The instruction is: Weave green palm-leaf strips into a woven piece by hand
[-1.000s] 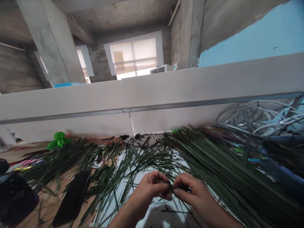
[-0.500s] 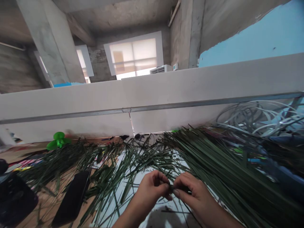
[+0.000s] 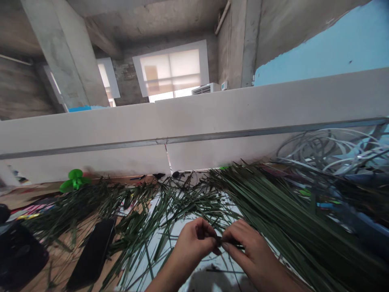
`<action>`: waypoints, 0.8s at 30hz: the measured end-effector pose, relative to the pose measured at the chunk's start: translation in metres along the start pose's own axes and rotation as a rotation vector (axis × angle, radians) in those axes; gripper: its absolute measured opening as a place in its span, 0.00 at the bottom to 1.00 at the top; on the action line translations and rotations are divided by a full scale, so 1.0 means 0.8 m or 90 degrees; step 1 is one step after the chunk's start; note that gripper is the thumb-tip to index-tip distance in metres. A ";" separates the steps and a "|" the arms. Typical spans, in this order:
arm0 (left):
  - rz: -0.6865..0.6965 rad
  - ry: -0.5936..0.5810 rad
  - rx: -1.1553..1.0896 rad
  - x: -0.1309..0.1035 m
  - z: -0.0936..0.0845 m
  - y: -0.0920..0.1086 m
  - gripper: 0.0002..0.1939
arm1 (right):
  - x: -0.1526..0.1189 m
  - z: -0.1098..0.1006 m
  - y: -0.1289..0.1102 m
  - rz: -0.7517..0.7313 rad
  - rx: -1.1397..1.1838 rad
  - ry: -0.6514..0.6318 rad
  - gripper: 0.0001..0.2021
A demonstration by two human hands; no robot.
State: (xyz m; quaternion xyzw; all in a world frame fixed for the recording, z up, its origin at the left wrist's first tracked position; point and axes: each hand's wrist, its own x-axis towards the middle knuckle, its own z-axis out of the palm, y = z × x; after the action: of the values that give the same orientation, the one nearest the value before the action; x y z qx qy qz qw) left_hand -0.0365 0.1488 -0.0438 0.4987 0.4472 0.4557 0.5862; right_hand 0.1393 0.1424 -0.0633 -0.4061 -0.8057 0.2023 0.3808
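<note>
My left hand (image 3: 198, 240) and my right hand (image 3: 241, 243) meet fingertip to fingertip low in the middle of the view, over a white sheet (image 3: 179, 227). Both are closed in a pinch on a small dark piece of leaf strip (image 3: 219, 240), mostly hidden by the fingers. Thin strands trail down beneath the right hand. Beyond the hands, cut green leaf strips (image 3: 185, 202) lie scattered. To the right of my right hand runs a thick bundle of long green leaves (image 3: 273, 202).
A black phone (image 3: 92, 253) lies at the left, with a dark object (image 3: 21, 255) further left. A green plastic item (image 3: 75, 181) stands behind the strips. Coiled pale bands (image 3: 331, 150) sit at the far right. A low white partition (image 3: 212, 113) closes off the back.
The hands stay together in the same place; only the right fingers and wrist shift very slightly. Everything else looks unchanged.
</note>
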 end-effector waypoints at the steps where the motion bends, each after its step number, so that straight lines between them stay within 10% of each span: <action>1: -0.001 -0.001 -0.003 -0.001 0.000 0.001 0.09 | 0.000 0.000 0.000 -0.004 -0.005 0.005 0.08; 24: 0.058 0.004 0.000 0.001 0.001 -0.012 0.07 | -0.005 0.005 -0.002 -0.066 -0.111 0.080 0.09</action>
State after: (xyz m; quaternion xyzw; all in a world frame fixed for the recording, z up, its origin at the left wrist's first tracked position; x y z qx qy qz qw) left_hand -0.0351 0.1484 -0.0535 0.5171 0.4262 0.4835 0.5633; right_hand 0.1368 0.1380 -0.0670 -0.4075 -0.8147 0.0856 0.4035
